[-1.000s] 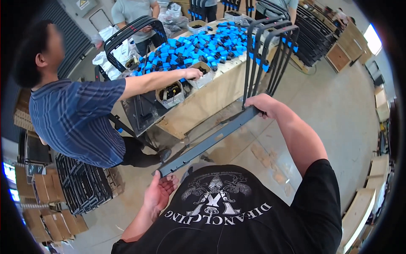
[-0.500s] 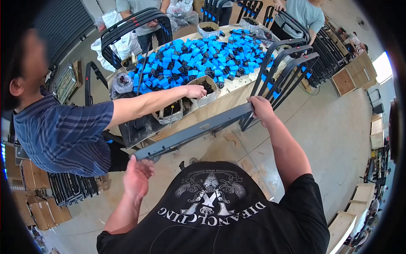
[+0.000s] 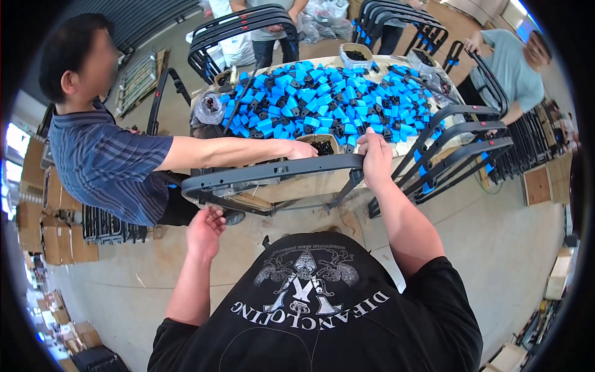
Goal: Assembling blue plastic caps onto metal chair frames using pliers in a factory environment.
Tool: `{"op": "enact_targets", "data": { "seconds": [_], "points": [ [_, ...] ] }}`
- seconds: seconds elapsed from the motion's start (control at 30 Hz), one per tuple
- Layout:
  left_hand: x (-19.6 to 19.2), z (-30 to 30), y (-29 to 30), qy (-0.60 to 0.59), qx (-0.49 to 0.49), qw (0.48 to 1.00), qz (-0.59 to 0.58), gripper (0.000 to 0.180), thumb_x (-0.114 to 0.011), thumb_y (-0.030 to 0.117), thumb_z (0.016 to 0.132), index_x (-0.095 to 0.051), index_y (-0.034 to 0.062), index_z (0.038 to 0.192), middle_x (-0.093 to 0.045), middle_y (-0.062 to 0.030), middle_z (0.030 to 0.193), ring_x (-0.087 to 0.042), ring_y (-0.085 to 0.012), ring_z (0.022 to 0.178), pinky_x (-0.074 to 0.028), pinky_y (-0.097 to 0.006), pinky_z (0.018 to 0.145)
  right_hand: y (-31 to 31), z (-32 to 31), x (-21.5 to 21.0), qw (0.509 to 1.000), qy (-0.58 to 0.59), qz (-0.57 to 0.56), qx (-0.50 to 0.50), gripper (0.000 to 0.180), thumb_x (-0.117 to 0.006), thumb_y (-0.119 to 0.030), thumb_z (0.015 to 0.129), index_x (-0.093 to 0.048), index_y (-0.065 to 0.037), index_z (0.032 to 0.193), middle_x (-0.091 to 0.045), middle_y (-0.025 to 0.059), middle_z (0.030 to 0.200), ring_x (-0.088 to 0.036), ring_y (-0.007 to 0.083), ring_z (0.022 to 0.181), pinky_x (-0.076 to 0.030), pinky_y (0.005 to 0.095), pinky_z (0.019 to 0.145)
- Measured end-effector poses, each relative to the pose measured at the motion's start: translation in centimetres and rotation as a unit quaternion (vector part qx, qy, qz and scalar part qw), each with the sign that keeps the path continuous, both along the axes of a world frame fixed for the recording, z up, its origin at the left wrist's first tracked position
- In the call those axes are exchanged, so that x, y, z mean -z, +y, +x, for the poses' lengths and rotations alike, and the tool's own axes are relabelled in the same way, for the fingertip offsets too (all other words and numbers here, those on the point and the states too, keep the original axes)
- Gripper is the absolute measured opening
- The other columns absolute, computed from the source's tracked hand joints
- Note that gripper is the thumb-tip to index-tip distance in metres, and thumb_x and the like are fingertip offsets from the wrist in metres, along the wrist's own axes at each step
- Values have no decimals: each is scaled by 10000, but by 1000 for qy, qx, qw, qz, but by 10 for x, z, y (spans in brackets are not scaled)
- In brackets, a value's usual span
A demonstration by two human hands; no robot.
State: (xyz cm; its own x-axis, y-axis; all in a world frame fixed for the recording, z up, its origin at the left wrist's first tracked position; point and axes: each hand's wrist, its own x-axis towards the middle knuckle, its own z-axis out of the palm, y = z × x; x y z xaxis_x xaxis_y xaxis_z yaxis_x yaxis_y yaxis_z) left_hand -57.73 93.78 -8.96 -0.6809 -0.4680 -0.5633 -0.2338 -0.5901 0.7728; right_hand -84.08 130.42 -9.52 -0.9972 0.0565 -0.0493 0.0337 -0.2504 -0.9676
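Observation:
A dark grey U-shaped tubular metal frame (image 3: 273, 168) spans the space in front of me, its bent bars running downward below the long top bar. My left hand (image 3: 206, 232) is just under its left end, fingers loosely bent and apart; whether they touch the lower bar I cannot tell. At the right corner my right hand (image 3: 377, 158) lies beside the frame, fingers stretched toward the table edge, close to the blue and black plastic pieces (image 3: 310, 99). Its palm side is hidden, and no held piece shows.
A co-worker's arm (image 3: 229, 152) on the left reaches across to a box of black parts (image 3: 325, 146) on the table. Finished-looking black frames (image 3: 462, 139) stand at the right, and more frames (image 3: 248, 28) at the back. Other people stand beyond the table.
The metal frame has turned more level and its lower bars now show. My right hand has shifted toward the table with fingers extended; my left hand has slipped below the frame's end.

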Motion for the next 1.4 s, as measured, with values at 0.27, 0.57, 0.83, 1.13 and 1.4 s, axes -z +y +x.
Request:
{"op": "enact_targets", "data": {
  "seconds": [0.27, 0.57, 0.83, 1.13, 1.4],
  "points": [
    [44, 42, 76, -94, -47, 986, -131, 212, -578, 238, 998, -630, 36, 1032, -675, -64, 887, -641, -164, 749, -518, -302, 677, 3, -14, 4, 998, 5, -14, -61, 312, -627, -274, 1001, -627, -29, 807, -579, -24, 724, -485, 48, 651, -381, 230, 588],
    [89, 87, 135, -148, -18, 975, -162, 133, -575, 99, 965, -656, 1, 1005, -689, -75, 905, -642, -137, 775, -508, -265, 670, -1, -25, 4, 997, -1, -30, -69, 227, -650, -195, 983, -619, -45, 817, -540, -50, 708, -442, 31, 643, -336, 221, 575],
    [84, 100, 125, -137, -34, 972, -186, 148, -618, 162, 976, -662, 21, 989, -676, -43, 887, -627, -128, 779, -498, -268, 681, 4, -17, 16, 994, 28, -77, -72, 183, -634, -181, 976, -628, -31, 871, -572, -22, 776, -467, 43, 684, -366, 212, 627],
    [96, 104, 94, -157, 12, 967, -201, 170, -626, 163, 963, -665, 9, 1023, -680, -45, 901, -639, -131, 804, -507, -273, 704, -39, -99, 12, 997, 18, 77, 5, 312, -667, -296, 952, -664, 6, 875, -590, -1, 723, -477, 75, 656, -371, 274, 597],
    [112, 106, 78, -196, 73, 955, -210, 203, -641, 181, 944, -664, 4, 1040, -683, -48, 904, -649, -127, 791, -514, -278, 679, -18, -94, 21, 993, 117, 12, 11, 254, -631, -268, 985, -644, -19, 934, -612, 11, 758, -556, 81, 712, -432, 248, 653]
  ]
}}
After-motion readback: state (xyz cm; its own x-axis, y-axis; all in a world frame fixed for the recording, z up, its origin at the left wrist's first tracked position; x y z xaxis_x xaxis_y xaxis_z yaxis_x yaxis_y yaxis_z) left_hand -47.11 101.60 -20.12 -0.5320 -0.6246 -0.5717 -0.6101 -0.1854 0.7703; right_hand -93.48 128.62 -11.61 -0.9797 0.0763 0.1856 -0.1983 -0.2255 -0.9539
